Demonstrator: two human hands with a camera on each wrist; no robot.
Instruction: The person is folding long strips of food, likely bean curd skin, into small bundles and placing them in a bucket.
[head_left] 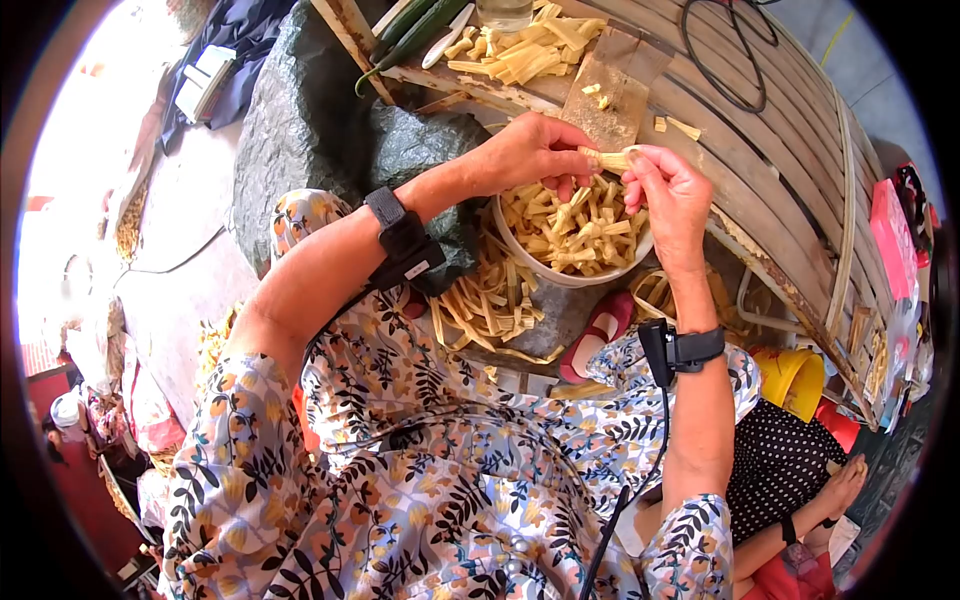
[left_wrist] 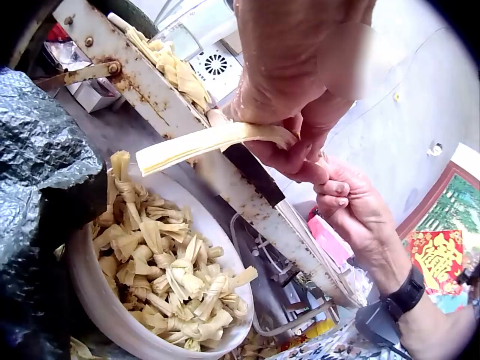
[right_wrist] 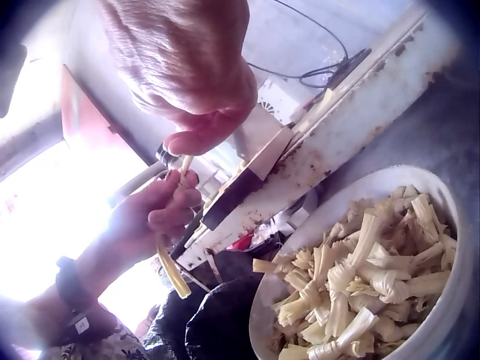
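A pale yellow strip (head_left: 608,160), like tofu skin, is stretched between both hands above a white bowl (head_left: 560,279). My left hand (head_left: 535,155) pinches one end between thumb and fingers, while my right hand (head_left: 672,195) pinches the other. In the left wrist view a long tail of the strip (left_wrist: 195,146) sticks out from the left hand. The right wrist view has that tail (right_wrist: 172,270) hanging below the left hand's fingers. Many knotted strips (head_left: 580,235) fill the bowl. Some knots show tight wraps with splayed ends.
Loose strips (head_left: 485,305) lie beside the bowl. More strips (head_left: 535,50) are heaped on the slatted table (head_left: 775,160), near a wooden board (head_left: 605,95). A dark green plastic bag (head_left: 300,130) stands on the left, and a yellow bucket (head_left: 795,380) on the right. Another person's hand (head_left: 840,490) appears lower right.
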